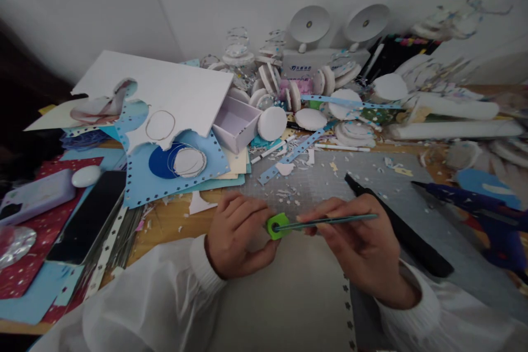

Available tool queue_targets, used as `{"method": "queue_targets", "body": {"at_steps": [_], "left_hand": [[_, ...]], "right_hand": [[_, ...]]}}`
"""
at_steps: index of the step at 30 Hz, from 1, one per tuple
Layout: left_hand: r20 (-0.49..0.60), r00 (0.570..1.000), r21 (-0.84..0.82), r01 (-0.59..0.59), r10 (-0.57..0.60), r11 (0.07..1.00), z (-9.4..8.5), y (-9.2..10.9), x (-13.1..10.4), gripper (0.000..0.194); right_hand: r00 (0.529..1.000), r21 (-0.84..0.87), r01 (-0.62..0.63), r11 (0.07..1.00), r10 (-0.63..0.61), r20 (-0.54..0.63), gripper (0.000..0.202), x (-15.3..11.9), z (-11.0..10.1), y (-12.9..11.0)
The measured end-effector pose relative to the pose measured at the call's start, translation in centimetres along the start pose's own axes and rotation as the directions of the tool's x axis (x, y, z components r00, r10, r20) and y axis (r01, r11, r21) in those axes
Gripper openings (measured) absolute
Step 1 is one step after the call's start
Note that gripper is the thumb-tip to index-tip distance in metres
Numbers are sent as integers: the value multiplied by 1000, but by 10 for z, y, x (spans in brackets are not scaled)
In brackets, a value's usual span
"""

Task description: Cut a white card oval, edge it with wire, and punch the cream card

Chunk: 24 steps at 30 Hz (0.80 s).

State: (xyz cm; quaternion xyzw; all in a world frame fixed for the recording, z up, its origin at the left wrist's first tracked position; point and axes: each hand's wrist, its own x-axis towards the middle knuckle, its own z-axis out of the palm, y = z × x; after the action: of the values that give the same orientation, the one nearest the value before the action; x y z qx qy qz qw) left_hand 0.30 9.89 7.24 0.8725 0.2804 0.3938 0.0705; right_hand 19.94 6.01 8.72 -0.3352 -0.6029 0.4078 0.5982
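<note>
My left hand [241,234] grips a small bright green piece [281,219] with a dark hole in its face, held between fingertips and thumb. From the other side my right hand [357,242] pinches a thin teal tool that looks like tweezers [350,219]. Its narrow tips reach into the dark hole of the green piece. Both hands are above a pale sheet [280,297] with small star-shaped holes along its right edge. What the tips hold inside the hole, if anything, is too small to tell.
Behind my hands lie round white discs [272,124], a small open box [235,124] and paper scraps. A black tool [408,231] and a dark blue glue gun [474,206] are on the right. Punched papers [181,176] and a phone [88,220] lie left.
</note>
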Motion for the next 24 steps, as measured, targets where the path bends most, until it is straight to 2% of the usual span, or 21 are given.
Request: {"method": "queue_targets", "body": {"at_steps": [9,19,24], "left_hand": [[0,999,-5,-42,42,999,-1,-2,0,21],[-4,993,8,-119,119,993,5,-6,-3,18],[54,987,9,-150,149,989,7,-8,-4,19]], "right_hand": [[998,22,-45,999,45,-40,19,-1,0,-2],[984,130,-177,976,176,21,12,-1,2,3],[981,149,-192,970,187,46,14,-4,5,5]]}}
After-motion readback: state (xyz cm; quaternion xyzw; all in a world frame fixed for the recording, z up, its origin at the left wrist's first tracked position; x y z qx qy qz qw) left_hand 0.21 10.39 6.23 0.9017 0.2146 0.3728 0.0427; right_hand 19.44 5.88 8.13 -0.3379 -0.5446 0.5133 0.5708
